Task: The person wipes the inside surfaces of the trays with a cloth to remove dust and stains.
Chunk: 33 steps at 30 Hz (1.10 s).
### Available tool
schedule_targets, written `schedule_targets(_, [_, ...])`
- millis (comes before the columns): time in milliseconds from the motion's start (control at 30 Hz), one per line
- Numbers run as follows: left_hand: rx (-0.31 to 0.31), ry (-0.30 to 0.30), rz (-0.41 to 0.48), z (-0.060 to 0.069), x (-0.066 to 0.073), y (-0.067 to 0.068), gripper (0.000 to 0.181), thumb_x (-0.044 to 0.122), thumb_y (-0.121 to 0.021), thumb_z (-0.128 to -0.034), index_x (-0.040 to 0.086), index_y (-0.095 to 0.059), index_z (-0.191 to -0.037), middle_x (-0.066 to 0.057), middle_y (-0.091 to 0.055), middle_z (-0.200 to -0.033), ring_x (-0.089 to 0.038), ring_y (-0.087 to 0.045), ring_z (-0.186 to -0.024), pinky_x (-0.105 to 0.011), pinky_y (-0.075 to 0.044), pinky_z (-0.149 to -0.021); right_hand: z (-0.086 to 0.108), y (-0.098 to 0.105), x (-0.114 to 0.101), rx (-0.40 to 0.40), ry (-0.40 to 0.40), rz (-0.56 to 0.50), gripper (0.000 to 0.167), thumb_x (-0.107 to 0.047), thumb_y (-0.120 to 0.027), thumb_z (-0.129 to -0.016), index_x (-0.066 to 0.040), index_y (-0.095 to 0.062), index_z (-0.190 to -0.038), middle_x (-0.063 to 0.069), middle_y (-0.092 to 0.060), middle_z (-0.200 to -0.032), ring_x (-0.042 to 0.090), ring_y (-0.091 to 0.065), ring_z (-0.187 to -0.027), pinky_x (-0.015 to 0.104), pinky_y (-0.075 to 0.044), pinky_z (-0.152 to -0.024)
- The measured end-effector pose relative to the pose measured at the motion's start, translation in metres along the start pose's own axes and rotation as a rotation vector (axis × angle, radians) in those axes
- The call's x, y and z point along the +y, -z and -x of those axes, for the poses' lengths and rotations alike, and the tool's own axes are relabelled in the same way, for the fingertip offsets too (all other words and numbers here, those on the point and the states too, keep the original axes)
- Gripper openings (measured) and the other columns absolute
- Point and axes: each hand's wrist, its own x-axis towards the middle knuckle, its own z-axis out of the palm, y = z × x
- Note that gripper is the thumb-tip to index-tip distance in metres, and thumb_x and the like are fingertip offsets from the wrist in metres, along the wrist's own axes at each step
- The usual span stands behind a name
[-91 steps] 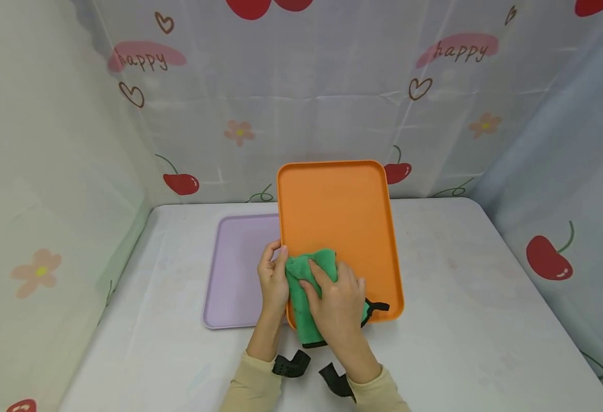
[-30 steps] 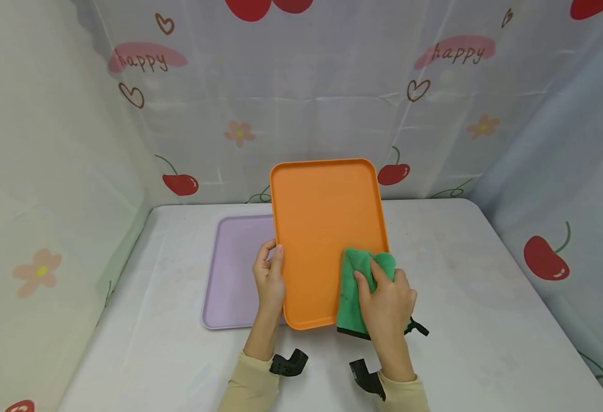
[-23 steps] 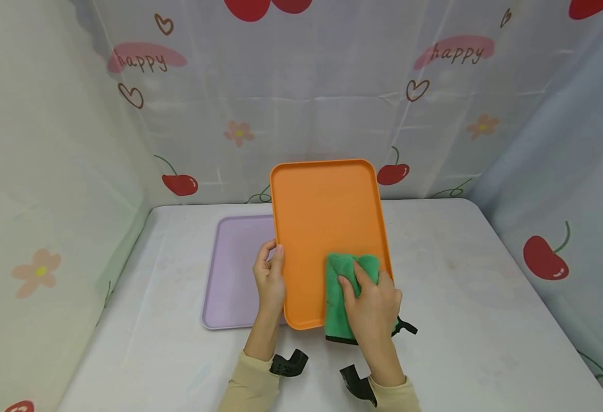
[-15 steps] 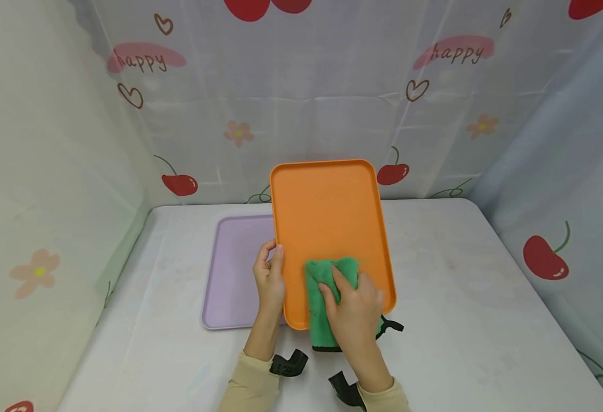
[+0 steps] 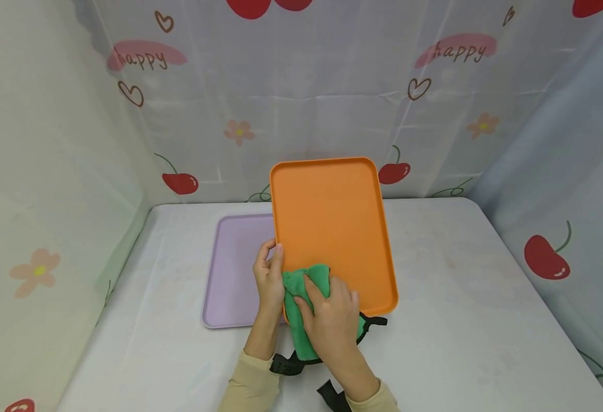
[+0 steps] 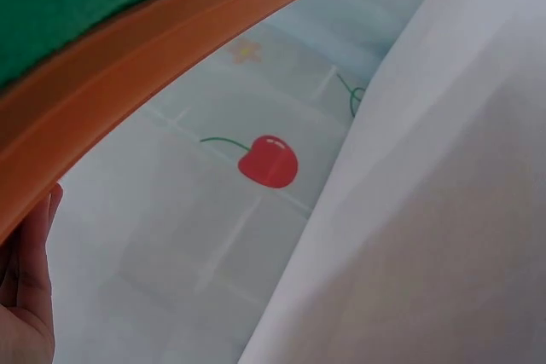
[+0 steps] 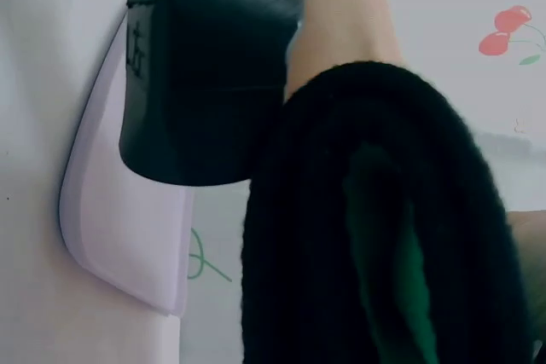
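Observation:
My left hand grips the left rim of an orange tray, thumb on the front and fingers behind. The tray is held up and tilted towards me, above the table. A folded green cloth with black edging and a black loop lies against the tray's lower left part. My right hand holds this cloth, thumb and forefinger pressed into its folds. In the left wrist view the tray's edge crosses the upper left, the cloth behind it. The cloth's black edge fills much of the right wrist view.
A lilac tray lies flat on the white table, partly hidden behind the orange tray and my left hand. A printed curtain hangs behind the table and along both sides. Black camera mounts sit at the wrists.
My right hand slides the cloth from the tray's lower right leftwards to its lower left, near my left hand. Left hand and tray barely move in the last second.

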Motion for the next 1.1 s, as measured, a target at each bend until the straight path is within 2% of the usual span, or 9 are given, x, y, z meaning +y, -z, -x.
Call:
schedule_targets(100, [0.005, 0.0, -0.001, 0.0, 0.001, -0.001, 0.033, 0.027, -0.049, -0.1033, -0.003, -0.054, -0.115, 0.004, -0.06, -0.061, -0.006, -0.055, -0.047, -0.018, -0.046, -0.044, 0.0, 0.0, 0.001, -0.006, -0.001, -0.006, 0.042, -0.029, -0.089, -0.068, -0.013, -0.077, -0.105, 0.012, -0.056, -0.079, 0.021, -0.049, -0.066, 0.031, -0.026, -0.057])
schedule_targets(333, [0.013, -0.012, -0.025, -0.001, 0.002, 0.0, 0.035, 0.028, -0.048, -0.1036, -0.004, -0.054, -0.116, 0.005, -0.055, -0.056, -0.004, -0.046, -0.041, -0.017, -0.043, -0.043, -0.001, 0.001, 0.007, -0.02, 0.003, -0.022, 0.044, -0.03, -0.09, -0.066, -0.016, -0.077, -0.106, 0.011, -0.057, -0.08, 0.021, -0.05, -0.065, 0.029, -0.026, -0.057])
schedule_targets(500, [0.02, -0.002, -0.024, -0.001, 0.002, 0.0, 0.035, 0.029, -0.048, -0.1037, -0.003, -0.054, -0.116, 0.005, -0.063, -0.066, -0.005, -0.055, -0.048, -0.018, -0.048, -0.048, -0.001, 0.004, 0.012, -0.043, -0.017, -0.031, 0.043, -0.031, -0.09, -0.067, -0.018, -0.077, -0.107, 0.01, -0.057, -0.08, 0.02, -0.049, -0.064, 0.029, -0.026, -0.057])
schedule_targets(700, [0.034, -0.016, -0.043, -0.001, 0.003, 0.0, 0.032, 0.025, -0.049, -0.1037, -0.005, -0.054, -0.115, 0.007, -0.058, -0.061, -0.004, -0.053, -0.05, -0.017, -0.047, -0.052, -0.001, 0.009, 0.023, -0.041, -0.063, -0.037, 0.044, -0.028, -0.09, -0.066, -0.017, -0.077, -0.107, 0.012, -0.061, -0.082, 0.023, -0.054, -0.069, 0.031, -0.028, -0.058])
schedule_targets(833, [0.054, -0.02, -0.035, -0.001, 0.004, 0.0, 0.032, 0.023, -0.049, -0.1036, -0.006, -0.054, -0.116, 0.005, -0.064, -0.073, -0.006, -0.062, -0.063, -0.019, -0.052, -0.061, 0.0, 0.012, 0.033, -0.03, -0.093, -0.033, 0.043, -0.026, -0.09, -0.066, -0.015, -0.077, -0.106, 0.013, -0.06, -0.08, 0.023, -0.053, -0.068, 0.03, -0.027, -0.058])
schedule_targets(1100, [0.072, 0.002, -0.007, -0.002, 0.003, 0.003, 0.03, 0.026, -0.049, -0.1034, -0.002, -0.055, -0.114, 0.002, -0.067, -0.076, -0.01, -0.065, -0.063, -0.022, -0.053, -0.055, 0.002, 0.017, 0.054, -0.007, -0.161, -0.01, 0.041, -0.024, -0.088, -0.068, -0.011, -0.077, -0.105, 0.015, -0.06, -0.076, 0.025, -0.053, -0.066, 0.034, -0.029, -0.055])
